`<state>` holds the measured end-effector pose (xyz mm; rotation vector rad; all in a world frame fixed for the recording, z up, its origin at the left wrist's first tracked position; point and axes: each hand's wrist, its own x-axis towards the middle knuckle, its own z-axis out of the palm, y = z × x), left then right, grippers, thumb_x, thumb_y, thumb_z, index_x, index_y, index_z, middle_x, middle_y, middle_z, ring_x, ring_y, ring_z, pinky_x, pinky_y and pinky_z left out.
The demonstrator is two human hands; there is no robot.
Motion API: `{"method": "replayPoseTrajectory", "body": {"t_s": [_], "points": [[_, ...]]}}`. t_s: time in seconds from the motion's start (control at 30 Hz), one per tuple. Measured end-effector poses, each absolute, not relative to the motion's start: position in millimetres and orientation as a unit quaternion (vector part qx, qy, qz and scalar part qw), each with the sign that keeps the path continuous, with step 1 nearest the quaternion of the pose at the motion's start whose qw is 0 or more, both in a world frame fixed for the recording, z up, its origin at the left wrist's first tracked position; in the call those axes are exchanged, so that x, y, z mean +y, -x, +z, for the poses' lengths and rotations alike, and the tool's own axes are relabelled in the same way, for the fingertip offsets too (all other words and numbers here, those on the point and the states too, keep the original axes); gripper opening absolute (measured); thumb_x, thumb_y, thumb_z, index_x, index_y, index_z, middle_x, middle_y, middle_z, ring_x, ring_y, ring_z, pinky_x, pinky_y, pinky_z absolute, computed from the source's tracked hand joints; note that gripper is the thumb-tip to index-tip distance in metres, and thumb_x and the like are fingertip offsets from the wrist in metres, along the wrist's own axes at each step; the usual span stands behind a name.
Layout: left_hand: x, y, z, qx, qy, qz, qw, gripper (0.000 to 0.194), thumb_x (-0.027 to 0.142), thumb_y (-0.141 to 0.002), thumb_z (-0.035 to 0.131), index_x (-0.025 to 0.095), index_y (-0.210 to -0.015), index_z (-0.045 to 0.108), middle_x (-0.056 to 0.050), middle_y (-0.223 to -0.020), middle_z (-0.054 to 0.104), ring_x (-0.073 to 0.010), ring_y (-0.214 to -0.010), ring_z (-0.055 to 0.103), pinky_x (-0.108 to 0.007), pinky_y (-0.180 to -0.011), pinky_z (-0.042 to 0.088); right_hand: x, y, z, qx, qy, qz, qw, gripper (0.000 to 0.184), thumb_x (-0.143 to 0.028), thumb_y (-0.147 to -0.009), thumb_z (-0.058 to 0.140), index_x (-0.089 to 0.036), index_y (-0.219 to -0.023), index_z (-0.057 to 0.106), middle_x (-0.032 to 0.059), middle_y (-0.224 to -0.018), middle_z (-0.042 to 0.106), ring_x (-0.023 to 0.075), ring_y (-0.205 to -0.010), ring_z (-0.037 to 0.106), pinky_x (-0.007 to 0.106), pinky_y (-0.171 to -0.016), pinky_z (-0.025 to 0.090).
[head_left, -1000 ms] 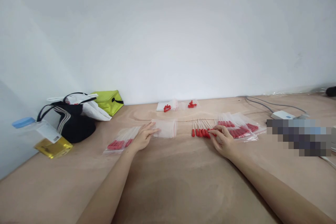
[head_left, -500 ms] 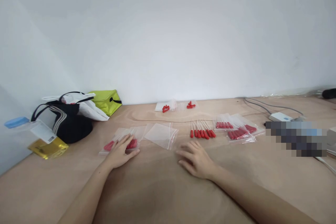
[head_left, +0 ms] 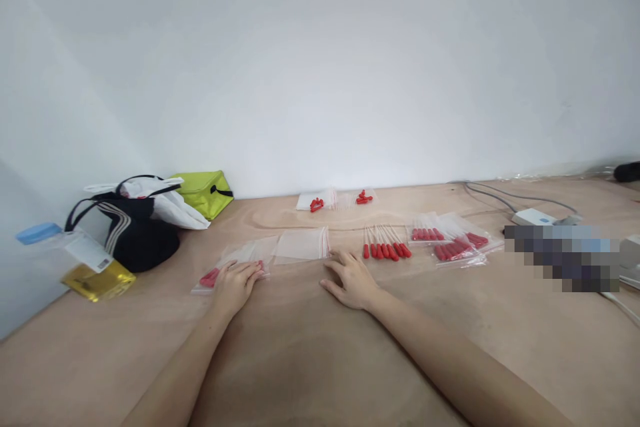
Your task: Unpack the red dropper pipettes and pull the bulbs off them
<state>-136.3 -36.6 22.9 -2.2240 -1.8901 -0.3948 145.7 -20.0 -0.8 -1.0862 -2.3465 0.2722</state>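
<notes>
My left hand (head_left: 237,285) lies with extended fingers over the clear zip bags of red-tipped sticks (head_left: 207,279) at the left, covering some of the red tips. My right hand (head_left: 350,280) rests on the table, fingers apart, beside the right edge of the flat clear zip bags (head_left: 303,244); whether its fingertips touch that edge I cannot tell. Right of it several loose red-tipped white sticks (head_left: 385,251) lie fanned side by side, tips toward me. Farther right are more filled zip bags (head_left: 453,250), overlapping one another.
Two bags with small red pieces (head_left: 317,204) (head_left: 365,197) lie near the wall. At left stand a bottle of yellow liquid (head_left: 97,277), a black bag (head_left: 145,240) and a lime-green bag (head_left: 203,193). A white box with a cable (head_left: 534,217) sits at right, by a blurred-out patch.
My right hand has left the loose sticks and moved left to the flat bags. My left hand has moved from those bags onto the filled ones. The flat bags shifted and straightened.
</notes>
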Motion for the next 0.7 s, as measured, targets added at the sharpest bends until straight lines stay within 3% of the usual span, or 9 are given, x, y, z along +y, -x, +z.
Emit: {"method": "replayPoseTrajectory", "body": {"t_s": [0.1, 0.23, 0.37, 0.5, 0.6, 0.7], "points": [[-35, 133, 25, -0.634, 0.752, -0.106, 0.147, 0.029, 0.034, -0.080, 0.038, 0.021, -0.066, 0.060, -0.007, -0.075, 0.066, -0.0230, -0.077, 0.059, -0.035, -0.077, 0.040, -31, -155, -3, -0.865, 0.392, 0.108, 0.293, 0.029, -0.034, -0.079, 0.050, -0.016, -0.101, 0.057, 0.0149, -0.115, 0.048, 0.0242, -0.110, 0.043, 0.041, -0.089, 0.036], [-33, 132, 26, -0.640, 0.733, -0.103, 0.205, 0.028, 0.033, -0.082, 0.035, 0.019, -0.069, 0.056, -0.011, -0.078, 0.063, -0.0269, -0.083, 0.055, -0.039, -0.076, 0.037, -42, -172, -7, -0.860, 0.380, 0.117, 0.318, 0.026, -0.028, -0.077, 0.052, -0.016, -0.099, 0.057, 0.0136, -0.114, 0.047, 0.0231, -0.106, 0.046, 0.038, -0.087, 0.040], [-29, 125, 36, -0.689, 0.665, -0.199, 0.208, 0.024, 0.031, -0.082, 0.033, 0.018, -0.070, 0.050, -0.013, -0.080, 0.060, -0.0280, -0.084, 0.052, -0.040, -0.073, 0.038, -46, -186, -10, -0.849, 0.374, 0.118, 0.354, 0.025, -0.024, -0.077, 0.052, -0.018, -0.100, 0.056, 0.0124, -0.111, 0.047, 0.0220, -0.104, 0.047, 0.039, -0.087, 0.041], [-33, 91, 51, -0.668, 0.648, -0.341, 0.137, 0.020, 0.030, -0.081, 0.031, 0.020, -0.071, 0.045, -0.010, -0.083, 0.058, -0.0240, -0.085, 0.051, -0.039, -0.078, 0.040, -47, -192, -10, -0.821, 0.360, 0.176, 0.407, 0.025, -0.022, -0.078, 0.050, -0.019, -0.103, 0.053, 0.0105, -0.102, 0.051, 0.0187, -0.094, 0.052, 0.035, -0.081, 0.045], [-45, 44, 50, -0.603, 0.710, -0.361, 0.048, 0.021, 0.032, -0.082, 0.033, 0.021, -0.068, 0.044, -0.007, -0.088, 0.057, -0.0207, -0.089, 0.051, -0.038, -0.081, 0.040, -49, -194, -9, -0.786, 0.350, 0.282, 0.425, 0.032, -0.024, -0.077, 0.053, -0.019, -0.108, 0.047, 0.0067, -0.092, 0.054, 0.0139, -0.077, 0.055, 0.032, -0.072, 0.047], [-58, -6, 35, -0.552, 0.755, -0.352, -0.005, 0.020, 0.030, -0.083, 0.036, 0.020, -0.069, 0.046, -0.008, -0.089, 0.055, -0.0216, -0.092, 0.049, -0.040, -0.082, 0.039, -51, -197, -8, -0.737, 0.328, 0.410, 0.426, 0.046, -0.031, -0.073, 0.059, -0.019, -0.113, 0.040, 0.0038, -0.089, 0.055, 0.0115, -0.072, 0.055, 0.031, -0.072, 0.047]]}}
